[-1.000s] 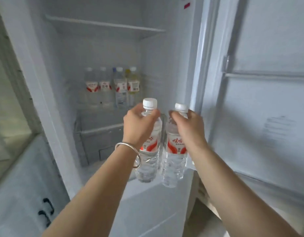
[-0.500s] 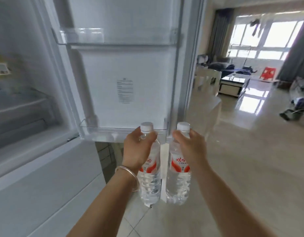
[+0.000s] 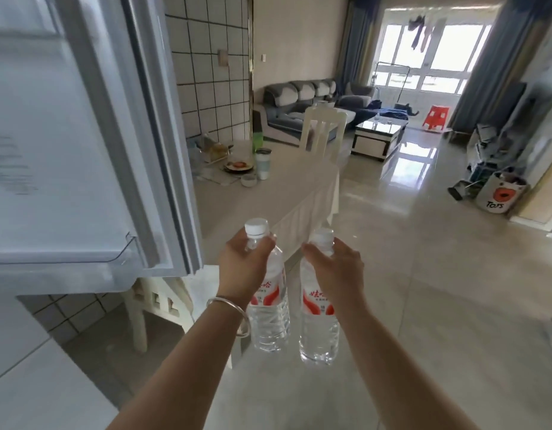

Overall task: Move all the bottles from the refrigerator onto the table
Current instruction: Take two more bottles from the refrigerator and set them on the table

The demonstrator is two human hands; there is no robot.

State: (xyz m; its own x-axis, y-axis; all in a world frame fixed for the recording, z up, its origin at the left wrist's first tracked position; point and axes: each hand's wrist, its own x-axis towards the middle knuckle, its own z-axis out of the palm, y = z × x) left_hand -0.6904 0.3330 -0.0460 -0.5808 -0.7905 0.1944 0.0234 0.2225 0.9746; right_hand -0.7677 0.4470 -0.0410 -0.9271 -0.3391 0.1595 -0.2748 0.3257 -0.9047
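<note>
Carry step, judged from the layout: left hand (image 3: 242, 268) has its fingers wrapped round the neck and shoulder of the left water bottle (image 3: 270, 308), just under the white cap; right hand (image 3: 335, 270) grips the right water bottle (image 3: 318, 324) the same way, fingers curled over its neck; both bottles hang upright, side by side, close but with a gap showing between them, in the air above the glossy floor (image 3: 439, 290); neither is on anything; open refrigerator door (image 3: 67, 150) fills the left of the view, fridge interior not visible, so how many bottles remain inside cannot be told; table (image 3: 287, 184) lies ahead, just past the door edge, with a near bare stretch and at its far left a tumbler (image 3: 263, 163), a small bowl (image 3: 248, 180), a plate of food (image 3: 238, 165); white chair (image 3: 322, 131) at the far end; next move probably: step forward, clear the door corner, lift both bottles over the near table edge and stand them on the bare part, away from the dishes, then let go; likely more trips after that.
</note>
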